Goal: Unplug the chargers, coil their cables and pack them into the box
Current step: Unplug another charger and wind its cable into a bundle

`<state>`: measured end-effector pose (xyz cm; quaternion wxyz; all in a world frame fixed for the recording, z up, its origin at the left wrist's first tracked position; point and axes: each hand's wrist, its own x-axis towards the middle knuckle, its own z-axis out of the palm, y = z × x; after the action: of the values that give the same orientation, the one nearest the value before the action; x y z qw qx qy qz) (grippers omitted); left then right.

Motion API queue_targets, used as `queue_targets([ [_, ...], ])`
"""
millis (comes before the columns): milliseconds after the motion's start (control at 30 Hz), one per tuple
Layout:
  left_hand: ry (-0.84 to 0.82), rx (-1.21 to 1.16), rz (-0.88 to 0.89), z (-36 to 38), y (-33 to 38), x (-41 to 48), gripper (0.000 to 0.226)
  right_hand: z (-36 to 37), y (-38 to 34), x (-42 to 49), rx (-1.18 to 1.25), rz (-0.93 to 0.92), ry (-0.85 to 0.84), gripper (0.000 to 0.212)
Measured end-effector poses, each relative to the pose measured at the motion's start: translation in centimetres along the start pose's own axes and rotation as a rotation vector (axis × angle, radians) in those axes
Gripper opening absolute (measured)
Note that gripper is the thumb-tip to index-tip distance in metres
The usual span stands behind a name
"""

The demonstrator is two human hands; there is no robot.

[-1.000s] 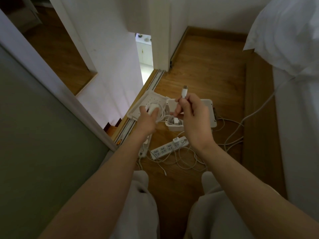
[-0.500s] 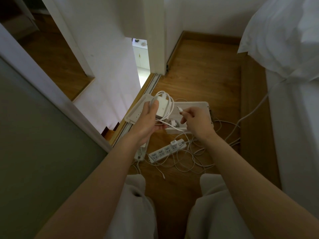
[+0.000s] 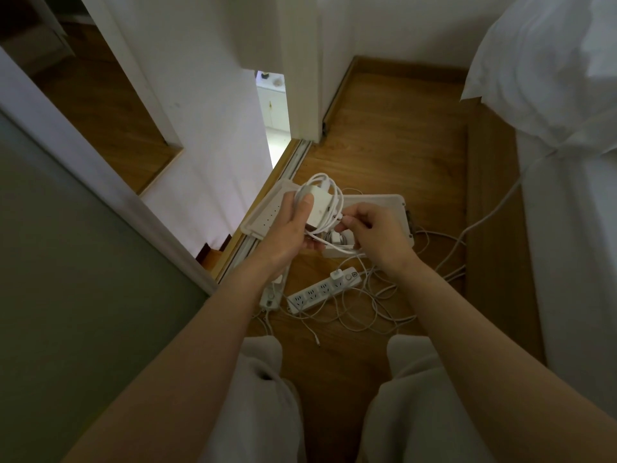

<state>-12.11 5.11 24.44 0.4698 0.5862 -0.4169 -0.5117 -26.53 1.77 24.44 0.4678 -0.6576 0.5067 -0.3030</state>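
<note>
My left hand (image 3: 293,225) grips a white charger brick (image 3: 319,207) with its white cable (image 3: 325,182) looped in coils around it, thumb pressed on the brick. My right hand (image 3: 377,235) pinches the cable's free end right beside the brick. Both hands hover above the open white box (image 3: 397,208) on the wooden floor; its lid (image 3: 263,215) lies open to the left. Another coiled charger (image 3: 337,237) shows inside the box, partly hidden by my fingers. A small white charger (image 3: 337,279) stays plugged into the power strip (image 3: 322,290).
Loose white cables (image 3: 367,315) tangle on the floor around the strip and trail right toward the bed (image 3: 574,228). A second strip (image 3: 272,295) lies by the sliding door track (image 3: 253,242). My knees (image 3: 263,362) are at the bottom.
My right hand has brought the cable end down and left to the brick. The cable has been wound into loops around the charger in my left hand, which rose slightly.
</note>
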Motion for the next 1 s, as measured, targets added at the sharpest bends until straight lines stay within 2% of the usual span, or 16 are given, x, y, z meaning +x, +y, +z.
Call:
queue_targets([
  [100, -0.016, 0.056, 0.006, 0.0, -0.2, 0.1, 0.023, 0.0, -0.1, 0.1, 0.132, 0.038, 0.014, 0.014],
  [233, -0.066, 0.104, -0.036, 0.0, -0.7, 0.1, 0.035, 0.3, -0.1, 0.0, 0.148, 0.055, 0.014, 0.012],
  [367, -0.047, 0.194, 0.01, 0.3, -0.5, 0.0, 0.026, 1.3, -0.2, 0.0, 0.228, 0.191, 0.042, 0.015],
  [533, -0.024, 0.318, 0.034, 0.5, -0.8, 0.2, 0.021, 1.4, -0.2, 0.3, 0.608, 0.491, 0.116, 0.023],
  [633, -0.057, 0.37, 0.016, 0.7, -1.1, 0.3, 0.023, 1.2, -0.5, 0.0, 0.829, 0.549, 0.02, 0.024],
  [767, -0.081, 0.463, -0.041, 1.0, -1.7, 0.4, 0.031, 1.2, -0.8, -0.4, 1.093, 0.631, 0.065, 0.037],
  [800, -0.07, 0.474, -0.054, 1.0, -1.8, 0.5, 0.033, 1.2, -0.7, -0.2, 1.075, 0.611, 0.082, 0.042],
  [867, -0.036, 0.469, -0.069, 1.1, -1.9, 0.6, 0.035, 1.3, -0.7, 0.0, 0.836, 0.508, 0.085, 0.044],
  [933, -0.005, 0.459, -0.062, 1.1, -1.9, 0.8, 0.034, 1.8, -0.7, -0.1, 0.447, 0.341, 0.059, 0.029],
  [1000, 0.007, 0.478, -0.046, 1.0, -1.9, 0.8, 0.032, 2.1, -0.2, -0.2, 0.173, 0.211, 0.077, 0.017],
])
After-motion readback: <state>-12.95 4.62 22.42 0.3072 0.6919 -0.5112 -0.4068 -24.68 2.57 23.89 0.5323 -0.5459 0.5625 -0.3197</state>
